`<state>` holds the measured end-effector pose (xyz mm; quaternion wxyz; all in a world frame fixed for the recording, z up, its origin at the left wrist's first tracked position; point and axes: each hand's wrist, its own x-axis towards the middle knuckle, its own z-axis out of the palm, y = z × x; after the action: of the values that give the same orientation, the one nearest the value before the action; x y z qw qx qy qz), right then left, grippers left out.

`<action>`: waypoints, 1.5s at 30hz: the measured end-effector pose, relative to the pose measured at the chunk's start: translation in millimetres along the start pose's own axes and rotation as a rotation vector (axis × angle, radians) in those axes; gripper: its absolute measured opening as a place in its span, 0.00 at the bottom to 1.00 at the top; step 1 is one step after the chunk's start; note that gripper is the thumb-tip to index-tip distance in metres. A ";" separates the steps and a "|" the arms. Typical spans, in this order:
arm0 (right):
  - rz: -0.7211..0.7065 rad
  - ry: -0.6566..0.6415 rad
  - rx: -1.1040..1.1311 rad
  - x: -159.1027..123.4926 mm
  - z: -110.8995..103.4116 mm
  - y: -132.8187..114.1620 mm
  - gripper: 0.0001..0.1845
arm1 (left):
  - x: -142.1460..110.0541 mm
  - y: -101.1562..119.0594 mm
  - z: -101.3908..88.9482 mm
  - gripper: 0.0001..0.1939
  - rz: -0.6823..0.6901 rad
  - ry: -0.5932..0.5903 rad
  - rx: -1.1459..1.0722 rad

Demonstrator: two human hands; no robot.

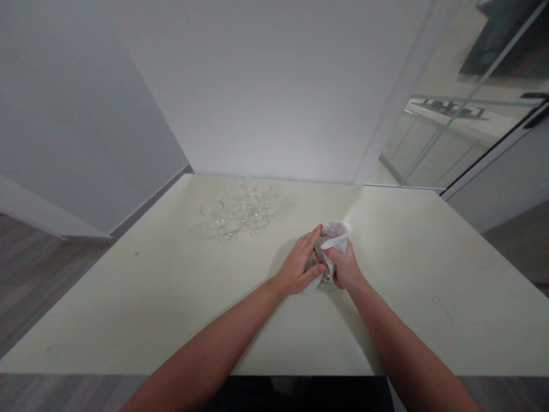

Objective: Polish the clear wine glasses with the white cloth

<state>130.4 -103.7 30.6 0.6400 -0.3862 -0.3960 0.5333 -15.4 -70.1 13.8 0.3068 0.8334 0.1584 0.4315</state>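
In the head view, a clear stemmed glass (326, 278) stands near the middle of the table, its round foot showing below the hands. A white cloth (338, 241) wraps around its bowl and covers the rim. My right hand (348, 268) is closed on the cloth against the glass's right side, with the thumb pressing in front. My left hand (298, 263) cups the glass from the left, its fingers long against the bowl and the thumb near the stem. Most of the bowl is hidden by cloth and fingers.
Several clear stemmed glasses (244, 209) stand grouped at the back left of the pale table (171, 297). A white wall (274, 103) rises behind the table's far edge. A glass panel and a door with a dark handle (534, 96) are at the right.
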 end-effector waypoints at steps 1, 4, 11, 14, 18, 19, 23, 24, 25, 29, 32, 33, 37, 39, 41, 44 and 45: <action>-0.010 0.008 0.003 0.2 0.2 0.2 0.24 | -0.3 0.1 0.1 0.40 -0.005 -0.005 0.000; -0.052 0.024 -0.005 0.8 1.3 1.1 0.25 | -1.6 -0.1 0.9 0.40 -0.008 -0.008 0.000; -0.169 -0.021 -0.106 4.0 -1.8 4.8 0.24 | -3.6 -3.2 3.4 0.42 0.004 0.012 0.019; -0.209 -0.031 -0.165 4.9 -4.4 6.3 0.23 | -3.5 -3.2 4.1 0.42 0.001 0.017 0.016; -0.220 -0.019 -0.211 4.0 -4.5 7.8 0.21 | -4.3 -3.7 4.3 0.42 -0.009 0.019 0.001; -0.208 -0.011 -0.209 3.4 -3.8 8.3 0.21 | -4.6 -4.1 4.3 0.42 -0.014 0.022 -0.003; -0.142 -0.017 -0.143 0.2 0.2 9.3 0.27 | -4.1 -5.5 4.4 0.42 -0.034 0.034 -0.024; -0.133 -0.017 -0.128 -0.6 1.2 8.9 0.28 | -3.6 -5.5 4.3 0.42 -0.038 0.031 -0.028; -0.129 -0.014 -0.122 -1.3 2.0 8.3 0.29 | -3.0 -5.3 4.3 0.42 -0.040 0.028 -0.032; -0.134 0.029 -0.133 -2.5 4.7 5.3 0.31 | -1.1 -2.6 4.6 0.42 -0.030 0.025 -0.060; -0.146 0.045 -0.156 -2.0 7.7 4.5 0.32 | -0.8 0.2 5.9 0.45 -0.020 0.038 -0.107; -0.146 0.051 -0.165 -1.4 8.7 4.6 0.32 | -1.0 1.0 6.5 0.46 -0.021 0.042 -0.134; -0.134 0.044 -0.207 1.8 9.9 5.3 0.34 | -2.3 1.6 8.4 0.49 -0.049 0.046 -0.229; -0.125 0.013 -0.236 3.3 7.7 5.0 0.34 | -3.6 0.2 8.5 0.48 -0.064 0.050 -0.238; -0.132 -0.024 -0.287 3.7 4.5 4.5 0.35 | -5.2 -2.0 7.9 0.45 -0.075 0.076 -0.234; -0.150 -0.084 -0.416 2.1 0.7 4.1 0.34 | -7.0 -5.0 6.8 0.40 -0.121 0.146 -0.213; -0.147 -0.103 -0.457 1.3 0.0 4.2 0.34 | -7.3 -5.6 6.6 0.38 -0.143 0.162 -0.210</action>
<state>129.0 -101.8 27.0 0.5520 -0.4633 -0.5655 0.4011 -14.3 -72.2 2.8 0.4086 0.7458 0.1955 0.4884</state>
